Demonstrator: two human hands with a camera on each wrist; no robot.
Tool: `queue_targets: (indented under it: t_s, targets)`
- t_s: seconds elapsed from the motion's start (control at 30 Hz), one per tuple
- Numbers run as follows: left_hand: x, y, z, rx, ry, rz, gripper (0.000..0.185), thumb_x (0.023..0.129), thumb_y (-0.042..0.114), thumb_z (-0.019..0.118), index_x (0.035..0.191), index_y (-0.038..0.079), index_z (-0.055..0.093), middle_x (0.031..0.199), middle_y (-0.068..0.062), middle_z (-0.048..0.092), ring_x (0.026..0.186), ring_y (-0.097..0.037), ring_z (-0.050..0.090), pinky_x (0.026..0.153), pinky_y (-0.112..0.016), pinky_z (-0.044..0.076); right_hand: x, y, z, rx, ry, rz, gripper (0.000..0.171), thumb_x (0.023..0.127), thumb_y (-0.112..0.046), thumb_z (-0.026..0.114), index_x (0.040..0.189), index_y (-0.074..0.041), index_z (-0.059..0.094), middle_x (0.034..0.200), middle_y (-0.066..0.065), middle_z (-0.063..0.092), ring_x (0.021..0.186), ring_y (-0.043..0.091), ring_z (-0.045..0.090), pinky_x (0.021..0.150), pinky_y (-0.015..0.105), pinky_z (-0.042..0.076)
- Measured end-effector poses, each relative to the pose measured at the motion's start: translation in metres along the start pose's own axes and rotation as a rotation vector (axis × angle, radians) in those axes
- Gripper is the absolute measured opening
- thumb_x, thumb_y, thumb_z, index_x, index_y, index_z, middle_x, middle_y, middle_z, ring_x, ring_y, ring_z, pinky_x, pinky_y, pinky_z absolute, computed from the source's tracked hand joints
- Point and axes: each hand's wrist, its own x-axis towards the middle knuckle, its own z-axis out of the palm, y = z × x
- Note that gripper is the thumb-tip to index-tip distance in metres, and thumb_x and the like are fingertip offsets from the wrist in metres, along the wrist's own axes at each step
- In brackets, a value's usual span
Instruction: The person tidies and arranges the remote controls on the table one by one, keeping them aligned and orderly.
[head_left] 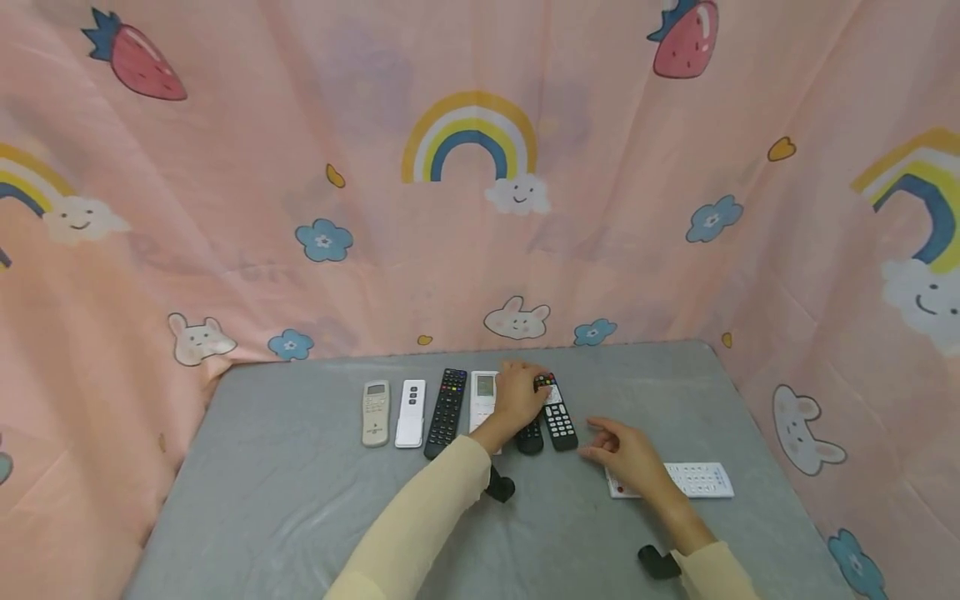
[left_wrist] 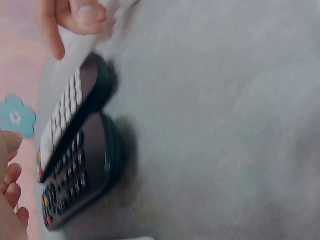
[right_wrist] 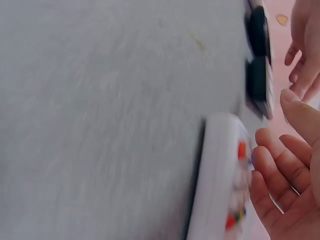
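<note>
Looking at the head view, the left hand (head_left: 517,397) is lying over the far end of a row of remotes, fingers draped on a black remote with white keys (head_left: 558,414) and covering most of a shorter black remote (head_left: 530,436) right beside it. Can't really tell if it's gripping or just resting there, since the fingers hide the contact, so I'd call it unclear.

The right hand (head_left: 628,462) hovers loose and open, holding nothing, fingers relaxed, just above the near end of a white remote (head_left: 701,480) that lies flat on the grey table (head_left: 300,500).

On the far side of the left hand from the right sit a white remote with a screen (head_left: 484,398), a long black remote (head_left: 447,412), a slim white remote (head_left: 411,412) and a beige remote (head_left: 377,412).

Handling-wise, my guess is these are light, rigid plastic bars with smooth, slightly slippery shells. Pinching across the long side edges near the middle seems the safest hold, staying off the buttons. The cloth under them should let fingertips get under an edge.
</note>
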Motion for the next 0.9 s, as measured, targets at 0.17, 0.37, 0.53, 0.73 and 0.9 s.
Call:
queue_targets:
  t_s: [0.17,0.37,0.53,0.73,0.9]
  targets:
    - [-0.018,0.011,0.003,-0.098,-0.036,0.141,0.028,0.091,0.023,0.071,0.119,0.017,0.07,0.113,-0.003,0.067,0.103,-0.017,0.058,0.087,-0.029,0.048,-0.015,0.007,-0.018,-0.021,0.059,-0.002,0.048,0.088,-0.025,0.074,0.131,-0.008,0.062,0.091,-0.002,0.071,0.075,0.001,0.059,0.067,0.021,0.05]
    - [-0.051,0.021,0.014,-0.237,-0.136,0.222,0.032,0.093,0.019,0.069,0.124,0.015,0.066,0.108,-0.005,0.064,0.093,-0.013,0.063,0.076,-0.013,0.048,-0.03,0.02,-0.036,-0.062,0.149,-0.032,0.042,0.089,-0.025,0.074,0.127,-0.008,0.065,0.093,0.002,0.074,0.08,0.007,0.065,0.07,0.024,0.054]
    - [-0.078,0.032,0.023,-0.261,-0.142,0.29,0.032,0.089,0.015,0.072,0.121,0.013,0.067,0.099,-0.001,0.065,0.086,-0.003,0.059,0.075,-0.007,0.045,-0.042,0.034,-0.049,-0.095,0.225,-0.063,0.038,0.087,-0.017,0.076,0.121,-0.005,0.068,0.095,0.007,0.074,0.084,0.014,0.068,0.072,0.025,0.056]
    - [-0.102,0.041,0.039,-0.277,-0.17,0.277,0.036,0.085,0.012,0.076,0.12,0.011,0.066,0.094,0.003,0.065,0.081,0.006,0.056,0.072,-0.003,0.044,-0.055,0.057,-0.064,-0.129,0.273,-0.009,0.038,0.089,-0.021,0.074,0.123,-0.006,0.067,0.11,0.015,0.072,0.093,-0.001,0.057,0.074,0.019,0.05]
    - [-0.112,0.046,0.05,-0.299,-0.182,0.261,0.04,0.082,0.012,0.08,0.119,0.009,0.065,0.096,0.001,0.067,0.084,0.004,0.059,0.075,-0.004,0.046,-0.068,0.075,-0.074,-0.121,0.314,0.029,0.037,0.091,-0.019,0.071,0.123,-0.001,0.065,0.116,0.023,0.067,0.101,-0.011,0.052,0.08,0.022,0.052]
